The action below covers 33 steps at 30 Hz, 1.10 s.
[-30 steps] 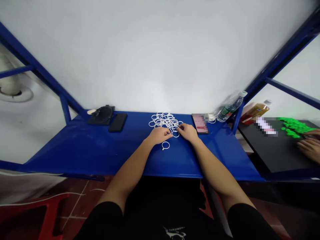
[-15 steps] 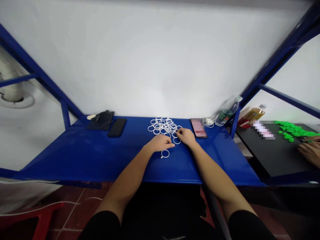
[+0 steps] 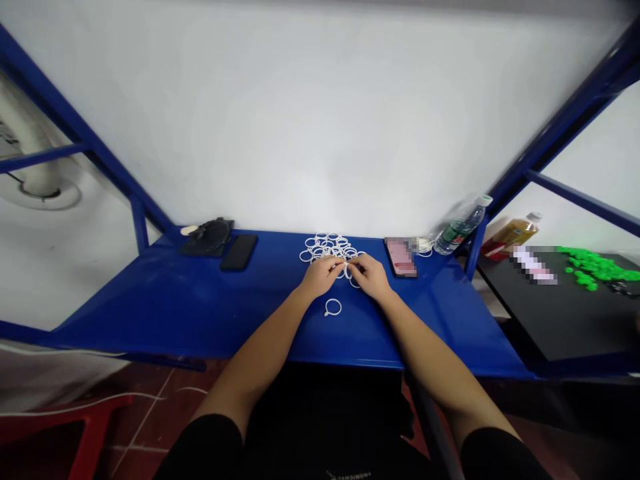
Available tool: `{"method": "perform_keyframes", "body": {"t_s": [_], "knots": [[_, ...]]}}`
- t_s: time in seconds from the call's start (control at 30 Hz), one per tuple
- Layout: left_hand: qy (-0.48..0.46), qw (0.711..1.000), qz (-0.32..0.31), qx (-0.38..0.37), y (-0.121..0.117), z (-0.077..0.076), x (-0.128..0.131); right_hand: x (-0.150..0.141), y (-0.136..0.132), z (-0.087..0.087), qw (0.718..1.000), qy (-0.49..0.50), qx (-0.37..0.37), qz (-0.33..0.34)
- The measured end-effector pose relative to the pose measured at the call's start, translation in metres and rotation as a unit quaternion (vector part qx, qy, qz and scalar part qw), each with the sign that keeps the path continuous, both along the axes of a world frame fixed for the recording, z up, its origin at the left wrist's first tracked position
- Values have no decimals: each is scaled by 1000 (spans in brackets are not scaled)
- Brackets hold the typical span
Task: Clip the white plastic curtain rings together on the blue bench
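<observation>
My left hand [image 3: 319, 276] and my right hand [image 3: 372, 276] meet at the front of a pile of white plastic rings [image 3: 321, 236]. Fingers of both are pinched at a white ring [image 3: 346, 272], one from each side; the fingertips partly cover it. Another white ring [image 3: 355, 283] lies just under my right fingers. Nearer the table's front edge, a single white ring [image 3: 333, 307] with a small knob lies apart from the pile.
On the blue table [image 3: 175, 300] are a black phone [image 3: 239, 253] and black plastic bag [image 3: 207, 239] at left. A lit phone [image 3: 401, 257], white cable [image 3: 425, 247] and water bottle [image 3: 463, 227] stand right. A black side table [image 3: 555, 320] holds green pieces [image 3: 595, 265].
My left hand has moved up and turned toward my right hand, and its fingers now pinch at a white ring there. The view has shifted slightly. The neighbour's hand has mostly left view.
</observation>
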<state>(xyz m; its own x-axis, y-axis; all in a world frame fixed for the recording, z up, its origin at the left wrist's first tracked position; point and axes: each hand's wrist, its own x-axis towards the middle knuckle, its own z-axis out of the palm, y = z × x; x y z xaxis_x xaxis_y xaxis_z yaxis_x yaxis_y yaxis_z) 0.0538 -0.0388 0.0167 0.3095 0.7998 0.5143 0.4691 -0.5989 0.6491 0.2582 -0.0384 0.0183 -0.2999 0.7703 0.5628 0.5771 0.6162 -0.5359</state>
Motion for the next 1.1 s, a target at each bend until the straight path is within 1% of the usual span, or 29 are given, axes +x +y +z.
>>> {"method": "perform_keyframes", "body": {"t_s": [0.1,0.2,0.3,0.47,0.6,0.7,0.77,0.83,0.9,0.93,1.0,1.1], "knots": [[-24,1000,1,6,-1,0,2,-2,-4,5,999,29,35,-23],[-29,999,15,10,-2,1,2,-3,-8,10,998,44,44,3],[-24,1000,19,-1,-3,2,2,-4,-11,13,999,32,4,26],[-17,999,18,-31,-4,3,2,-6,-12,14,997,45,-65,15],[-3,999,15,-28,-5,5,2,-6,-11,14,994,60,-90,26],[4,1000,-1,-18,-5,8,0,-2,-7,14,995,55,-80,35],[5,1000,-10,-8,-5,9,-2,5,-2,14,997,37,-63,9],[10,1000,-24,14,-4,11,-5,14,4,13,998,3,-56,-37],[19,998,-42,30,-4,14,-8,26,12,11,994,-46,-69,-69],[29,998,-52,26,-5,15,-9,32,15,9,991,-70,-84,-74],[69,995,-68,-8,-8,18,-10,41,20,5,981,-132,-126,-62],[154,983,-75,-72,-13,21,-7,47,24,0,965,-201,-168,-17]]}}
